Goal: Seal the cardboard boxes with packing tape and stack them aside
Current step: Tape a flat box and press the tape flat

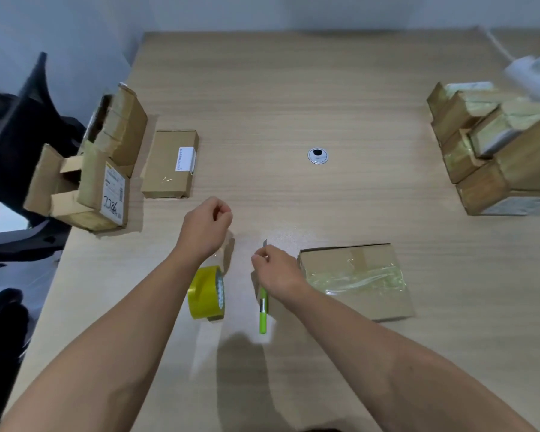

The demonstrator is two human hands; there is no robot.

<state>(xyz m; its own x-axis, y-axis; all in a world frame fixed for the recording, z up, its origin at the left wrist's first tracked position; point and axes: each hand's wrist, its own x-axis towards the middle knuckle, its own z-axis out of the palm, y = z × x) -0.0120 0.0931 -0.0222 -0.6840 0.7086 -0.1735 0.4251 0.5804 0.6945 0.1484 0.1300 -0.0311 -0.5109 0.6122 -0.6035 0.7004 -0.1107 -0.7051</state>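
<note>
A yellow packing tape roll (207, 293) stands on edge on the table, just below my left wrist. My left hand (207, 224) is raised above it with the fingers curled, and it pinches the end of a clear tape strip (229, 249) that runs down to the roll. My right hand (278, 269) grips a green utility knife (263, 310), its blade tip pointing up close to the strip. Right beside that hand lies a cardboard box (360, 285) with clear tape across its top.
On the wooden table (293, 98), a pile of taped boxes (493, 151) sits at the right edge. Open-flapped boxes (103, 169) and a flat box (170, 163) lie at the left. A cable grommet (318, 155) is mid-table. A dark chair (19, 145) stands to the left.
</note>
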